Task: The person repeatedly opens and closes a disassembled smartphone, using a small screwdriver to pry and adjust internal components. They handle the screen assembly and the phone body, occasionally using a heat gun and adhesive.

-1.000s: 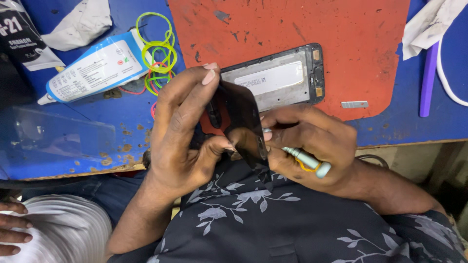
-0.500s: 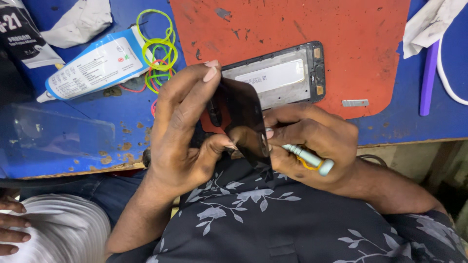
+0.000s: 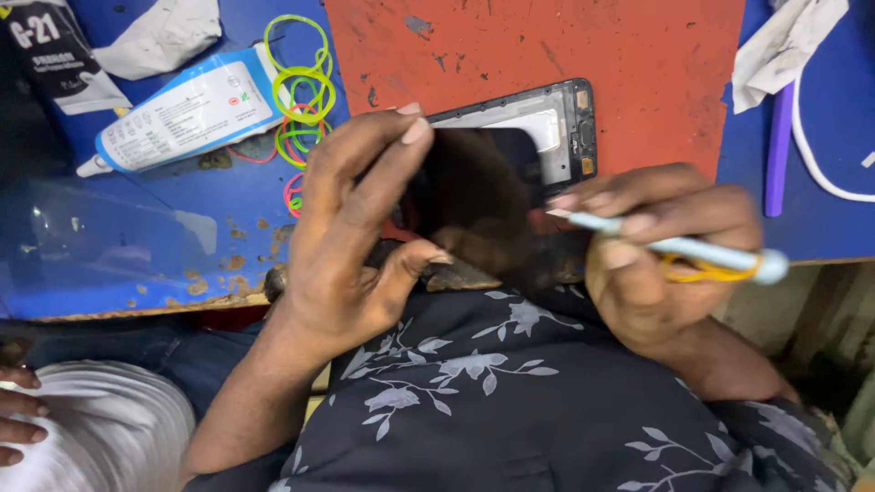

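My left hand (image 3: 351,228) grips a dark glass phone screen panel (image 3: 478,196), fingers along its top edge and thumb under its lower edge. My right hand (image 3: 652,255) holds a pale blue pen-like tool (image 3: 693,248) with a yellow band around it, its tip touching the panel's right edge. Behind the panel an opened phone frame (image 3: 570,123) lies on the red mat (image 3: 565,55), partly hidden by the panel.
A white and blue glue tube (image 3: 187,114) and coloured rubber bands (image 3: 301,91) lie on the blue table (image 3: 137,246) at left. A clear plastic sheet (image 3: 100,237) rests near the front edge. A crumpled cloth (image 3: 788,46), purple stick (image 3: 777,150) and white cable (image 3: 820,155) lie at right. Another person's fingers (image 3: 18,419) show bottom left.
The right hand has turned the pen tool from pointing down-right to lying nearly level, its tip now at the panel's right edge. The left hand keeps its grip.
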